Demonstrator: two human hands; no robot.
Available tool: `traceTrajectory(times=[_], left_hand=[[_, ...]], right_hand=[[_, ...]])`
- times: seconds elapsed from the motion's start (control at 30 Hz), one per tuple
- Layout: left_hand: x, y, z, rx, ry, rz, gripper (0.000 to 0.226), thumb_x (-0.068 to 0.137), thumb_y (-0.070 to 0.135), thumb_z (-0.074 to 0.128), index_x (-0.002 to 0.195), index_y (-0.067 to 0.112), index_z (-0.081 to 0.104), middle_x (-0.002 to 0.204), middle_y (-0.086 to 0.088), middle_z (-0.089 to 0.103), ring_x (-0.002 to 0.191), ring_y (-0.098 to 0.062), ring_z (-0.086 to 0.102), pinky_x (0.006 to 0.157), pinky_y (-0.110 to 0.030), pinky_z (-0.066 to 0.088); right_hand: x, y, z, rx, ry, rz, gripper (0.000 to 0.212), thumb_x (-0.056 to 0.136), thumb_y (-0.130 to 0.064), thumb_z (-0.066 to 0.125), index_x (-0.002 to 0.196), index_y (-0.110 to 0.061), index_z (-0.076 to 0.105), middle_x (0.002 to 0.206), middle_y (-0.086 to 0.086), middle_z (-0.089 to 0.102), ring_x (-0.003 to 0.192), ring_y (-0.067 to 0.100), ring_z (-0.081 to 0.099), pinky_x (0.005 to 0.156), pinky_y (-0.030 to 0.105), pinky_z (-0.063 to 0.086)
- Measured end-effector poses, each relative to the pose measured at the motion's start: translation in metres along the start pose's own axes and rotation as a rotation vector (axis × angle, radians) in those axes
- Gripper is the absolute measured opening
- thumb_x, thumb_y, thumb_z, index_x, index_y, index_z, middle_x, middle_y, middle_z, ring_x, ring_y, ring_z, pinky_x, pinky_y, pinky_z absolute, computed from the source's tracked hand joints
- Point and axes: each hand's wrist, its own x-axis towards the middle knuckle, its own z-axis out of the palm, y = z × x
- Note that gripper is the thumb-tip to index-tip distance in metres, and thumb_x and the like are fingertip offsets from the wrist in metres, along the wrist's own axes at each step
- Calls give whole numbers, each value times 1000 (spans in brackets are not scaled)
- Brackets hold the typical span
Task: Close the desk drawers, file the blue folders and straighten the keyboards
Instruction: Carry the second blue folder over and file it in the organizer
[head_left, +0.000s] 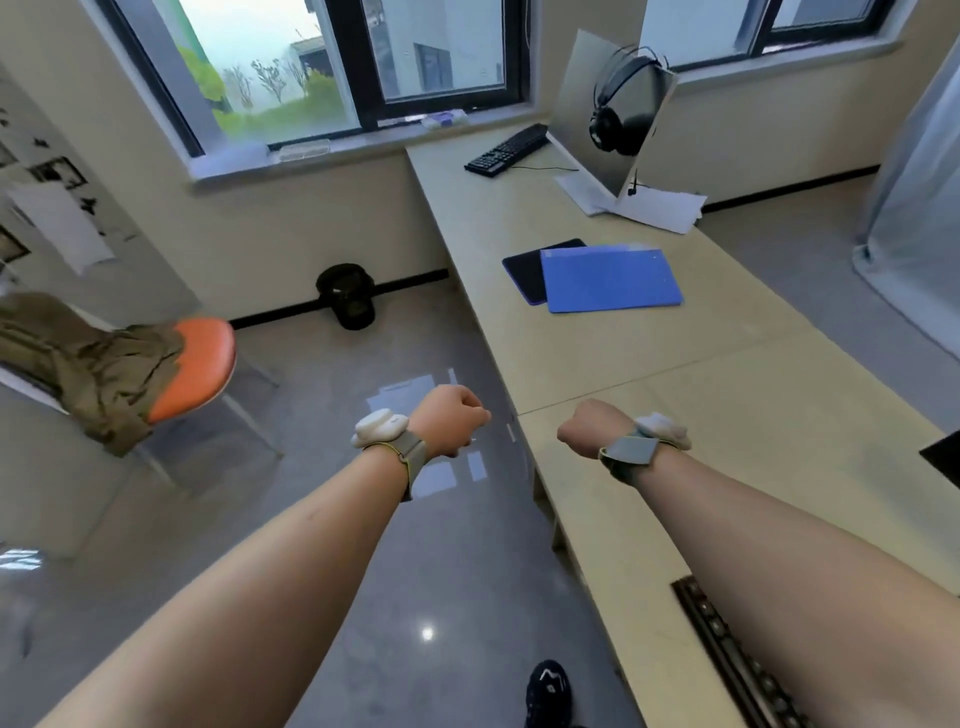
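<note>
pale wood tabletop (727, 415) runs along the right side, from the near corner away to the window wall. nearest, a dark keyboard (727, 660) lies at the tabletop's near edge, partly hidden under the right forearm and set at a slant to the edge. a black shoe (548, 693) shows on the grey floor (457, 571) below.

both arms reach forward, each with a strap and a white device at the wrist. the left hand (452, 421) is curled into a loose fist over the floor, just left of the tabletop's edge; whether it pinches anything i cannot tell. the right hand (589, 426) is also curled into a fist, above the tabletop near its edge, with nothing visible in it. the hands are apart from each other.

to the left stands an orange chair (200, 364) with an olive garment (78, 358) draped over it.

farther along the tabletop lies a blue folder (610, 278), flat, its left side overlapping a black mat (522, 270). a second blue sheet edge peeks out behind the folder's far side. a black bin (347, 296) sits on the floor against the wall, left of the tabletop.

beyond, white papers (660, 208) lie under the foot of a grey panel (592, 98) that stands tilted, with black headphones (621, 104) hung on it. left of the panel a second black keyboard (506, 150) lies askew on the tabletop, its cable trailing toward the papers. windows (311, 67) fill the far wall.
</note>
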Motion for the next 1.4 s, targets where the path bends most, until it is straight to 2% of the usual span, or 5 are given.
traceTrajectory(times=[0.47, 0.67, 0.83, 1.13, 1.4], left_hand=[[184, 15, -83, 35, 40, 14, 11, 90, 23, 64, 96, 15, 58, 88, -11, 63, 75, -31, 66, 66, -47, 61], [300, 23, -119, 81, 0, 72, 25, 86, 31, 68, 106, 18, 64, 94, -5, 69, 91, -29, 70, 80, -47, 61], [393, 46, -150, 173, -98, 129, 17, 87, 26, 65, 97, 13, 63, 86, -10, 68, 73, -29, 65, 72, -48, 60], [511, 96, -95, 271, -204, 163, 40, 87, 31, 65, 124, 15, 61, 100, -3, 69, 89, -23, 69, 84, -38, 57], [589, 137, -23, 451, -237, 187, 51, 89, 29, 63, 136, 12, 51, 127, -9, 55, 88, -23, 59, 67, -30, 44]], right_hand=[[169, -71, -48, -22, -32, 25, 24, 90, -12, 50, 66, -7, 48, 81, 12, 56, 74, 29, 51, 50, 28, 30], [247, -99, -75, 6, 36, 176, 24, 89, -11, 50, 66, -10, 48, 71, 7, 53, 74, 29, 53, 54, 29, 32], [290, -129, -96, -10, 70, 231, 16, 91, -8, 45, 76, -9, 50, 77, 7, 53, 74, 25, 53, 52, 27, 32], [386, -87, -121, -12, 112, 321, 22, 90, -18, 48, 111, -13, 49, 119, 12, 56, 99, 32, 56, 74, 34, 42], [463, -14, -104, 5, 114, 380, 37, 92, -29, 48, 126, -18, 46, 130, 7, 46, 117, 31, 48, 85, 41, 43]])
